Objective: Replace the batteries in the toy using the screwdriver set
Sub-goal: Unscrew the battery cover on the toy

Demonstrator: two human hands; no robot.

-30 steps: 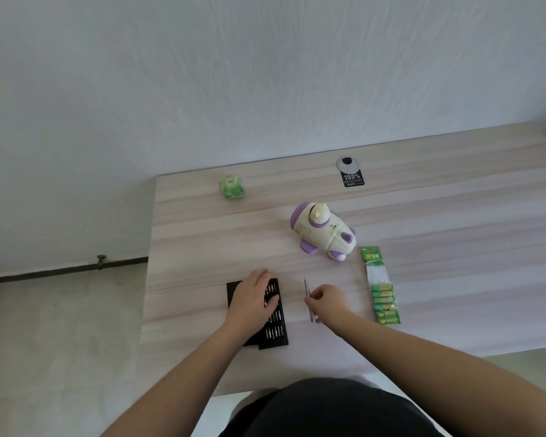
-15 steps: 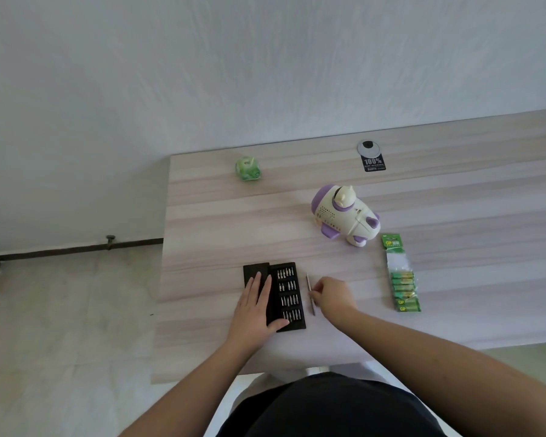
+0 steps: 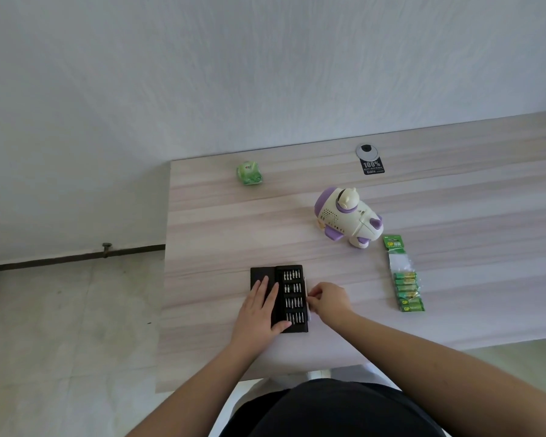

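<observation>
Both hands (image 3: pixel 260 310) (image 3: pixel 328 301) flank the screwdriver set (image 3: pixel 292 298), lengthwise toward the wall.

Pale matt wood-grain counter (image 3: pixel 221 234); glossy white-and-purple plastic toy (image 3: pixel 347 219); matt black case (image 3: pixel 292 298) of shiny metal bits; glossy green battery pack (image 3: pixel 405 280).

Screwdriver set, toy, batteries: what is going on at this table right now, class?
A person is at the start of a battery change. The left hand lies flat on the open black screwdriver set, steadying it. The right hand is at the set's right edge, fingers pinched around a thin silver tool. The white and purple toy stands untouched further back, and the green battery pack lies to its right, apparently unopened.
</observation>
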